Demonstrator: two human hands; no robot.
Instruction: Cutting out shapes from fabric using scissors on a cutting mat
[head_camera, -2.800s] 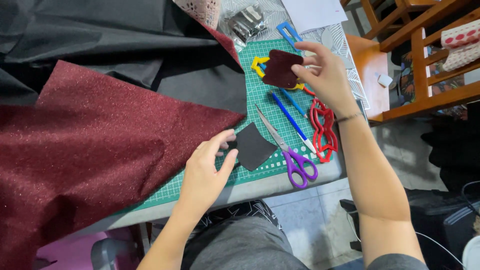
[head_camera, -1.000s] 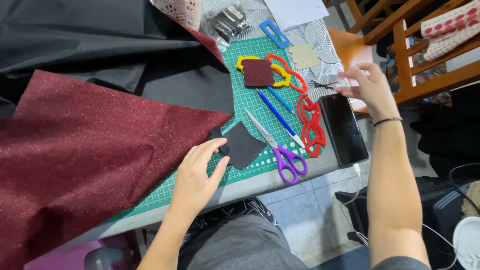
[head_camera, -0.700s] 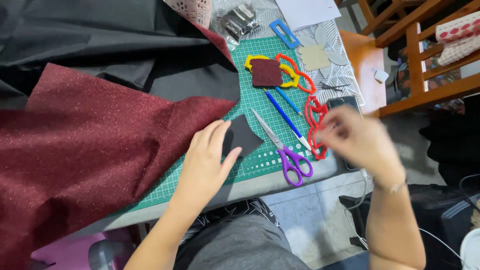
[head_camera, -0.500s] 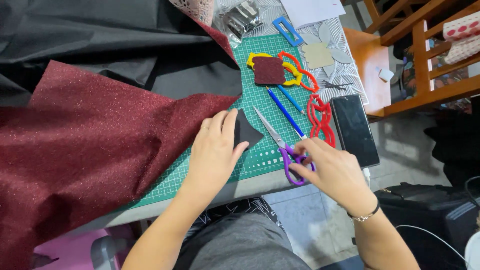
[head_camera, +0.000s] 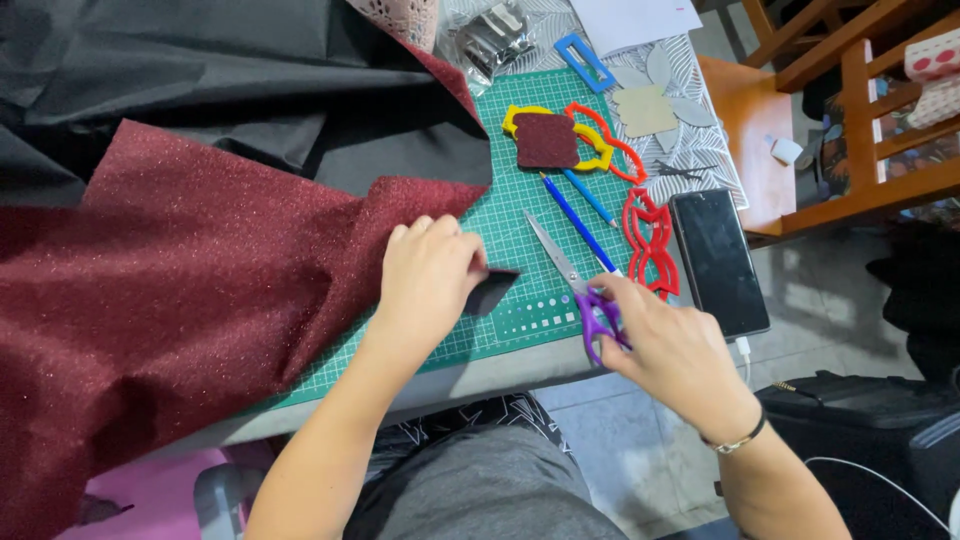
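My left hand (head_camera: 428, 274) lies on the green cutting mat (head_camera: 520, 215) and pinches a small dark piece of fabric (head_camera: 492, 290) at the edge of the dark red glitter fabric (head_camera: 180, 300). My right hand (head_camera: 672, 345) has its fingers on the purple handles of the scissors (head_camera: 572, 282), whose closed blades point up and to the left on the mat.
A small dark red cut piece (head_camera: 545, 139) rests on yellow and red templates (head_camera: 600, 140). Blue pencils (head_camera: 580, 205), a red mask template (head_camera: 650, 245), a black phone (head_camera: 718, 262), black fabric (head_camera: 230, 80) and a wooden chair (head_camera: 840, 110) surround the mat.
My right hand left the cut piece on the templates at the far end, swung back and came down on the scissors' handles. My left hand slid up onto the dark scrap.
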